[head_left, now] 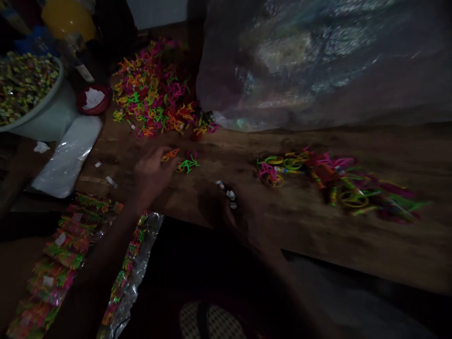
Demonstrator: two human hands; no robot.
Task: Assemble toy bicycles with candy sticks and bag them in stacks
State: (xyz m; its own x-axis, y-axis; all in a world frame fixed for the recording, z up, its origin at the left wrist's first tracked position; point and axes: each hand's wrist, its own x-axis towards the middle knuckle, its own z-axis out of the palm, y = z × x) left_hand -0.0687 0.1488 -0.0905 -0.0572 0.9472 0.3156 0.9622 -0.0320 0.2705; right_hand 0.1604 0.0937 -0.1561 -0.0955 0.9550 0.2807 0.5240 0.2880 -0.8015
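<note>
The scene is dark and blurred. My left hand (150, 176) reaches over a wooden table (300, 221), fingers curled loosely beside an orange plastic toy piece (170, 154) and a green one (188, 164). My right hand (226, 207) is very dim, closed around small white-tipped pieces (229, 193) I cannot make out. A large heap of neon plastic toy pieces (151, 92) lies further back on the left. A smaller scatter of coloured pieces (335, 181) lies to the right.
A big clear plastic bag (318, 66) fills the back right. At left are a white bowl (45, 117) of small coloured bits, a small red dish (93, 100) and a white packet (67, 157). Filled foil-edged packets (60, 254) lie on my lap.
</note>
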